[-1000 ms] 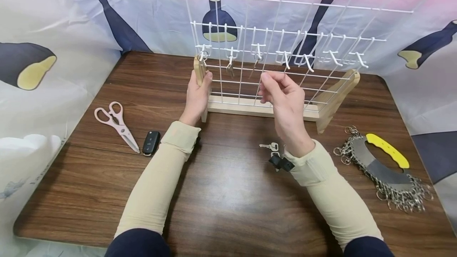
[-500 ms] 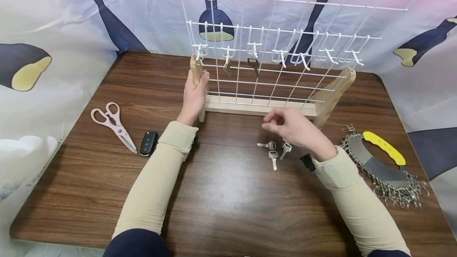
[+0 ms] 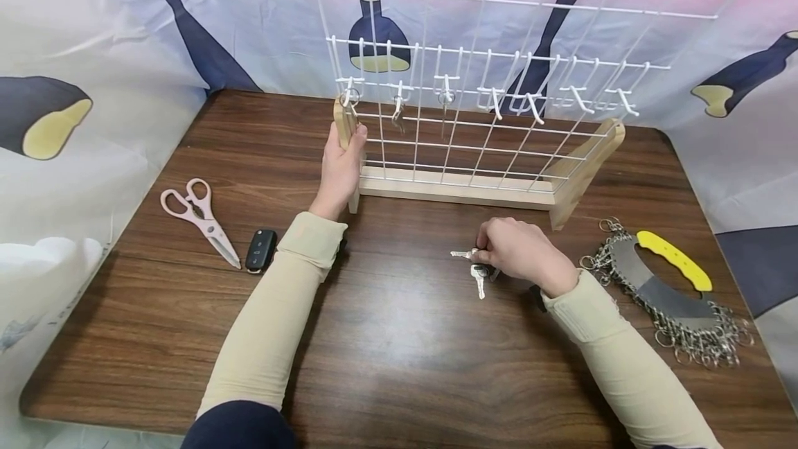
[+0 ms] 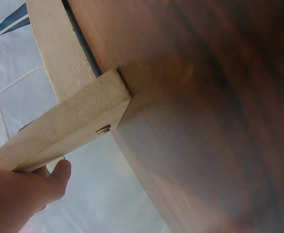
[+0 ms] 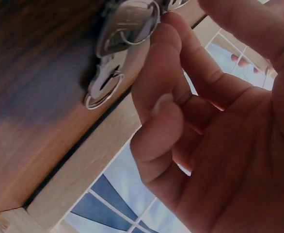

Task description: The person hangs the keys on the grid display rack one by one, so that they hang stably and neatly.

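A white wire grid rack (image 3: pixel 461 193) on a wooden base stands at the back. My left hand (image 3: pixel 339 165) grips its left wooden side post (image 3: pixel 344 123), thumb toward the front; the left wrist view shows the post (image 4: pixel 64 121) too. My right hand (image 3: pixel 520 251) is low over loose keys on the table, its fingers curled. One silver key (image 3: pixel 479 284) lies in front of its fingertips, another key (image 3: pixel 460 253) to their left. The right wrist view shows keys with rings (image 5: pixel 127 29) right at the fingers; I cannot tell whether one is pinched.
Keys (image 3: pixel 397 118) hang on the three left hooks of the rack; the hooks to the right (image 3: pixel 533 108) are bare. Pink-handled scissors (image 3: pixel 202 220) and a black car key fob (image 3: pixel 261 251) lie at left. At right is a yellow-handled curved tool (image 3: pixel 673 262) edged with many rings.
My right hand has come away from the third hook, where a key now hangs, and moved down to the keys on the table. The left hand keeps its grip on the post.
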A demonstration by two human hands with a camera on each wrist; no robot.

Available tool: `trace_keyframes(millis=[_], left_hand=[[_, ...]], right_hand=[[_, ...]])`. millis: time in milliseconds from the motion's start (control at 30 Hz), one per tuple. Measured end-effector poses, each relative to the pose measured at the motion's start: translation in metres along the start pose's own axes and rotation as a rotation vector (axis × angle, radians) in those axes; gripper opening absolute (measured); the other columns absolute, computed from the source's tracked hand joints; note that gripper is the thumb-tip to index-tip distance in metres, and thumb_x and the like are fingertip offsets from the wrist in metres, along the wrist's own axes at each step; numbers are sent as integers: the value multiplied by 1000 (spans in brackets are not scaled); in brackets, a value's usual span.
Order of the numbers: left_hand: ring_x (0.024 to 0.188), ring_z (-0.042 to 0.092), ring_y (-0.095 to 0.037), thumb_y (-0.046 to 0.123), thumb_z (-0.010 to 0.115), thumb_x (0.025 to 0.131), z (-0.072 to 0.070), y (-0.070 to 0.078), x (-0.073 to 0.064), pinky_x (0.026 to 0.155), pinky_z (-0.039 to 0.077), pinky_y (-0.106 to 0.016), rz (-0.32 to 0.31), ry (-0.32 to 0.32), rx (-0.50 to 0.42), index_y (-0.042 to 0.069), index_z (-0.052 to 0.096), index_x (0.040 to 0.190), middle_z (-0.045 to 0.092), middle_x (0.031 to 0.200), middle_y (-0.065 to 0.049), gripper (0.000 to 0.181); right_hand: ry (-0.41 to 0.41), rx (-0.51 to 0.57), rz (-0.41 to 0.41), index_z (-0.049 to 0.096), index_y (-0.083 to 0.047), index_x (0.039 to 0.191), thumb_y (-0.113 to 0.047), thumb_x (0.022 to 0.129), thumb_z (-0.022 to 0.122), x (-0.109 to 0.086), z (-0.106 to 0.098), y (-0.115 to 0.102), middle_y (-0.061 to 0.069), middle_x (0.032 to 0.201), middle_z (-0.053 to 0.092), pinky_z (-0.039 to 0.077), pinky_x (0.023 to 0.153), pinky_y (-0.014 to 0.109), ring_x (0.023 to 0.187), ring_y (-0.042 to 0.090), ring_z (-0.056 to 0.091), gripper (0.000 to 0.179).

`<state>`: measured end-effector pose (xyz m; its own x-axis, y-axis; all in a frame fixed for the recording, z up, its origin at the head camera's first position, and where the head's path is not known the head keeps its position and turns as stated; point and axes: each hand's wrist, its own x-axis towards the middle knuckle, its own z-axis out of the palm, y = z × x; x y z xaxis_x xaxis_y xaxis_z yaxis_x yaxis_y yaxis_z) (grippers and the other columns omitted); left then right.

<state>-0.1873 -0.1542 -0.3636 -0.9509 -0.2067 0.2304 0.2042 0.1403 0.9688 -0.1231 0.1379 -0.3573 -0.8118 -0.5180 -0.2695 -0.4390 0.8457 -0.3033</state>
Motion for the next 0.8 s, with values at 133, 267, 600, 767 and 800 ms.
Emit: trace_keyframes(millis=[133, 267, 600, 767, 800], left_hand=[[73, 44, -23, 27, 49, 103, 0, 0, 0, 64, 38, -27, 2, -12, -24, 5, 48, 118, 44, 84, -4, 27], [68, 41, -18, 27, 49, 103, 0, -1, 0, 60, 36, -26, 4, -20, -43, 2, 47, 118, 42, 81, -5, 29], [76, 44, -25, 26, 50, 103, 0, -1, 1, 67, 39, -28, -4, 0, -29, 4, 49, 118, 45, 86, -2, 26], [75, 43, -21, 26, 49, 103, 0, -2, 0, 67, 39, -27, -2, -1, -25, 5, 49, 119, 44, 87, -2, 27], [76, 44, -22, 26, 49, 103, 0, -2, 0, 68, 39, -28, -3, -2, -26, 5, 49, 119, 45, 88, -2, 27]], right_hand=[[29, -54, -24, 67, -19, 76, -25, 87, 72, -1, 1, -4, -6, 73, 58, 44, 53, 38, 61, 13, 53, 14], [85, -160, -52, 61, -21, 66, -20, 86, 69, -2, 4, -10, -1, 72, 54, 45, 51, 41, 61, 17, 53, 22], [146, -290, -53, 69, -16, 71, -11, 81, 64, -4, 10, -19, 4, 75, 56, 46, 62, 44, 72, 29, 59, 12], [134, -249, -41, 69, -17, 73, -10, 83, 62, -4, 7, -16, 4, 74, 55, 48, 59, 45, 67, 26, 57, 14], [132, -237, -38, 69, -16, 74, -10, 84, 62, -5, 6, -15, 3, 75, 54, 48, 57, 45, 66, 26, 57, 13]])
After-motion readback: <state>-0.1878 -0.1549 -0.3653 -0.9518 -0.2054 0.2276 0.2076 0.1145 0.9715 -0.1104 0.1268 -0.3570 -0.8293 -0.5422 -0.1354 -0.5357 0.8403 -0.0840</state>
